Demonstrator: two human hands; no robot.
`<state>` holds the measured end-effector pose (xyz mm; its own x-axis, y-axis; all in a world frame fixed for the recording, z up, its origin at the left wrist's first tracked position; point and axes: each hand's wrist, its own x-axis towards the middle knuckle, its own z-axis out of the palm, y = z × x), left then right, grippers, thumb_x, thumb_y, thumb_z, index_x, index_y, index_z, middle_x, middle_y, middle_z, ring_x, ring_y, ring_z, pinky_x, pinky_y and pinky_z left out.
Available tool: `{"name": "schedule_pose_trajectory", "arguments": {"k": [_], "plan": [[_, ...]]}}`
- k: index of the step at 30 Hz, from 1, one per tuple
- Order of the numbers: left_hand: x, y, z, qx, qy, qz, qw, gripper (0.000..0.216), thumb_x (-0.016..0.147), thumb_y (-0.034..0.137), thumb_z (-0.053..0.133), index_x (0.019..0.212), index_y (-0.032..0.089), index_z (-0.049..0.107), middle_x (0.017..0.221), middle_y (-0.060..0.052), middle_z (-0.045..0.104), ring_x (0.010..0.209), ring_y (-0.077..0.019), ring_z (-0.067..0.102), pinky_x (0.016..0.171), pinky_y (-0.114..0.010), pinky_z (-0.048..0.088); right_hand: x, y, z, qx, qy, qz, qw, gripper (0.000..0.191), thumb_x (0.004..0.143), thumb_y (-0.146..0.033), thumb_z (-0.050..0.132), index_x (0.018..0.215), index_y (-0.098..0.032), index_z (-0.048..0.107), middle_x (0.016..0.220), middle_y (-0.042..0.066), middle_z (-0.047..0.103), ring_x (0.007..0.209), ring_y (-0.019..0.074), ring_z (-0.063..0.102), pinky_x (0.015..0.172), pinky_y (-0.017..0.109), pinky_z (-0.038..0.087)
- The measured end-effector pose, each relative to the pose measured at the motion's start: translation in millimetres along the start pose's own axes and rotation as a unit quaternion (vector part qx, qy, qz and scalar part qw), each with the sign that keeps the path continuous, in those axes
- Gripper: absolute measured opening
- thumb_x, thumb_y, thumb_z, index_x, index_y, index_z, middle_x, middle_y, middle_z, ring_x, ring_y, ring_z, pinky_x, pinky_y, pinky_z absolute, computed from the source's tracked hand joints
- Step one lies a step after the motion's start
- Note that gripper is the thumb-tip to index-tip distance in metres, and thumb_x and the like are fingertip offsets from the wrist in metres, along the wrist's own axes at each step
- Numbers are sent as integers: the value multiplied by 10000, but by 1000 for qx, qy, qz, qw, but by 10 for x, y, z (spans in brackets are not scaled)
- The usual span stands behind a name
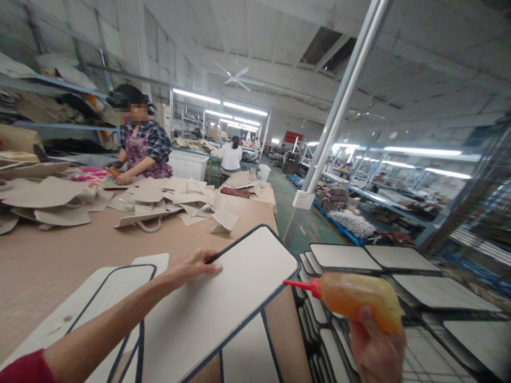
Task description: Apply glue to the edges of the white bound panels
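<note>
My left hand (200, 264) grips the upper left edge of a cream panel (235, 282) with a dark border, thumb on its face. The panel is tilted up off the table. In my right hand (377, 340) is a squeeze bottle (359, 298) of amber liquid with a red nozzle, lying almost level. Its tip points left, at or just beside the panel's right edge; whether it touches I cannot tell. Below and left of the held panel, more dark-edged panels (107, 298) lie on the brown table (255, 213).
Stacks of bordered panels (343, 256) stand on my right. Beige cut pieces (147, 199), some with handles, are heaped across the table's far side. A co-worker (146, 143) works there at the left. A metal post (339, 101) with a socket box (303, 199) rises past the table's right edge.
</note>
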<state>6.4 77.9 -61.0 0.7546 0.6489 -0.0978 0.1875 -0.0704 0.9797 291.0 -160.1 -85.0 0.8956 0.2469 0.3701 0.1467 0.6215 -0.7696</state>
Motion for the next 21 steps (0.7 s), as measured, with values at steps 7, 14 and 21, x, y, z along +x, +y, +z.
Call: {"name": "schedule_pose_trajectory", "arguments": {"k": [7,14,21], "plan": [[85,16,44,-6,-4,-7,1000,391,584,440,763,799,133,654,753,-20,689,711,-179,578,650,-262,427,-33,76,-46,-21,-18,-30,999,465,611,-294,852,1036,-229,676,904,13,676,813,191,625,704,302,540],[141,59,90,-29,-1,-9,1000,415,537,443,783,778,132,650,717,-16,677,659,-164,570,608,-255,419,-97,69,-30,-22,-9,-7,1000,498,567,-279,882,1014,-216,672,898,18,689,826,182,637,698,264,546],[152,134,137,-59,-4,-9,998,385,540,396,792,780,121,669,709,-20,681,609,-156,575,571,-251,422,-206,-23,62,-17,-11,29,999,488,520,-289,901,943,-215,670,834,6,694,766,178,643,658,255,550]]}}
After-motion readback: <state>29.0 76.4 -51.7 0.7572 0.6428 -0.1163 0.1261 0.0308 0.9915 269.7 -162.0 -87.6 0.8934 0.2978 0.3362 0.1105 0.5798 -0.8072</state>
